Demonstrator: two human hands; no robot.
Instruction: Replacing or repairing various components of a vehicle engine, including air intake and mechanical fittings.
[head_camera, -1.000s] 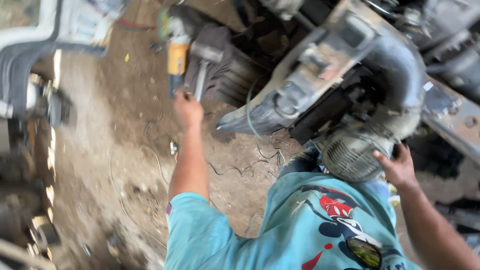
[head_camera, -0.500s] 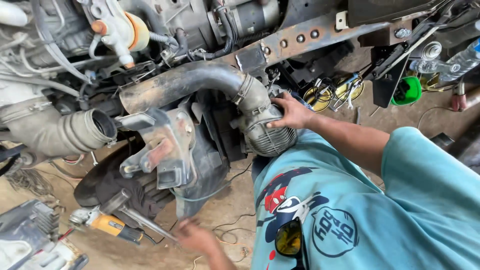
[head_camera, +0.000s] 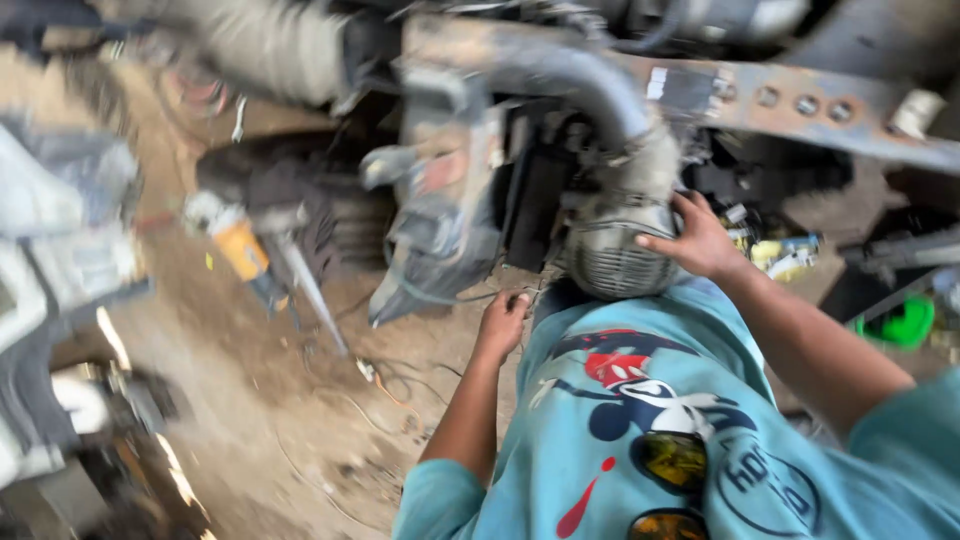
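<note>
My right hand (head_camera: 700, 240) grips the side of a grey ribbed round housing (head_camera: 610, 260) at the lower end of a curved black hose (head_camera: 590, 85) under a vehicle's frame. My left hand (head_camera: 500, 320) hangs lower, near the dirt ground and the edge of my blue printed shirt (head_camera: 650, 420). Its fingers are curled and seen from behind, so I cannot tell whether it holds anything. A grey metal bracket (head_camera: 440, 220) hangs just above and left of the left hand.
A yellow-bodied power tool (head_camera: 240, 250) with a long metal shaft (head_camera: 310, 295) lies on the dirt to the left. Loose wires (head_camera: 390, 385) trail on the ground. A rusty frame rail with bolt holes (head_camera: 800, 110) runs overhead. A green object (head_camera: 905, 320) sits at the right.
The view has swung round with heavy blur. My left hand has pulled back from the yellow tool toward my body. My right hand stays on the ribbed housing.
</note>
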